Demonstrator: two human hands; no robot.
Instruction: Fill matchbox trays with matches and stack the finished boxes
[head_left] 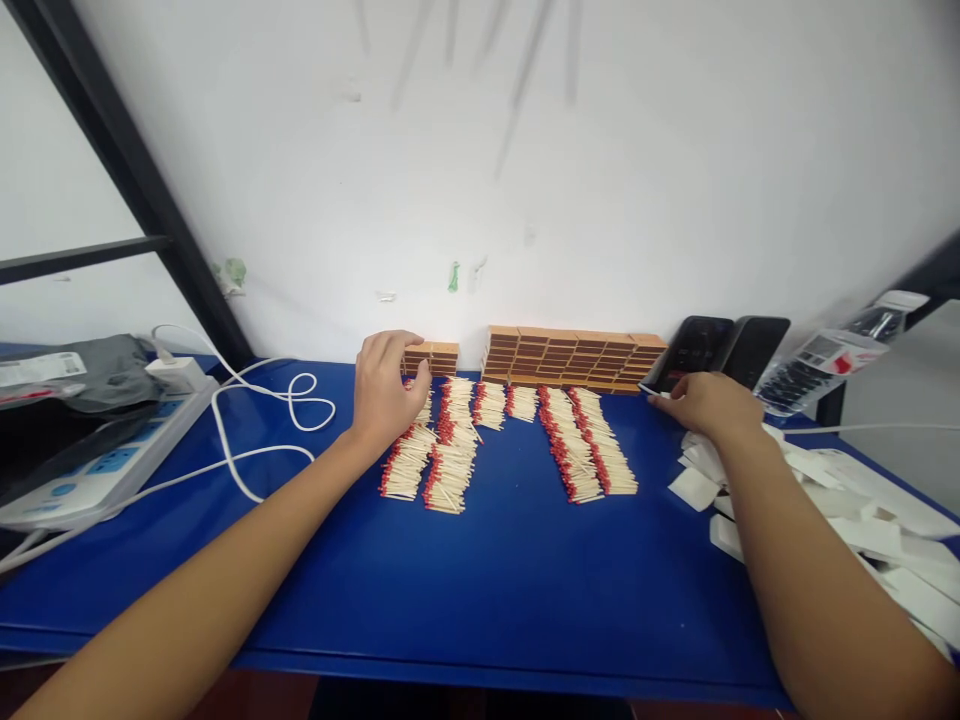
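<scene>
My left hand [386,392] curls round the left end of a short stack of matchboxes [444,358] against the wall, thumb in front and fingers behind. Its fingers partly hide the boxes there. My right hand [709,405] is closed in a pinch at the right end of a longer matchbox stack [570,355]. A small pale piece [655,392] shows at its fingertips, too little of it to name. Rows of red-tipped matches lie in front of the stacks, one group on the left [450,470] and another on the right [589,445].
White paper trays [862,535] are heaped under my right forearm. Two dark phones [750,350] and a plastic bottle [832,355] lean at the back right. At left are a power strip [142,455], white cables [225,430] and a grey bag [90,370]. The blue table [510,590] meets the wall.
</scene>
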